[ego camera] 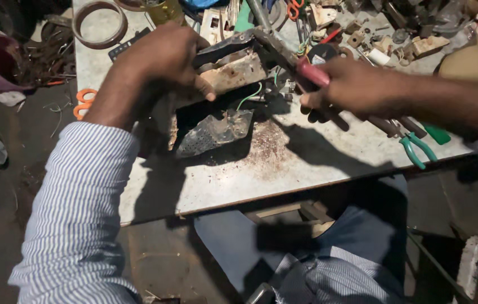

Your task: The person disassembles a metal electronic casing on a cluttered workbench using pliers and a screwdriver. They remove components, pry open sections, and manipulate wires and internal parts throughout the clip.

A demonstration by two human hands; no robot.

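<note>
Two bare hands work on a rusty, dismantled clothes iron (225, 79) at a cluttered workbench (284, 163).

Left hand (163, 59) clasps the iron's rusted body from above, steadying it near the bench's middle. Right hand (351, 87) is clenched around red-handled pliers (298, 65), whose dark jaws reach left onto the iron's top. Green-handled pliers (419, 149) lie near the bench edge.

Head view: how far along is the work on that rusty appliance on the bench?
Done: the rusty appliance is already opened, its metal plate lying apart amid rust crumbs. In hand: the left hand steadies the body while the right hand works a red-handled tool into it. Left: a green wire still joins the parts.
</note>
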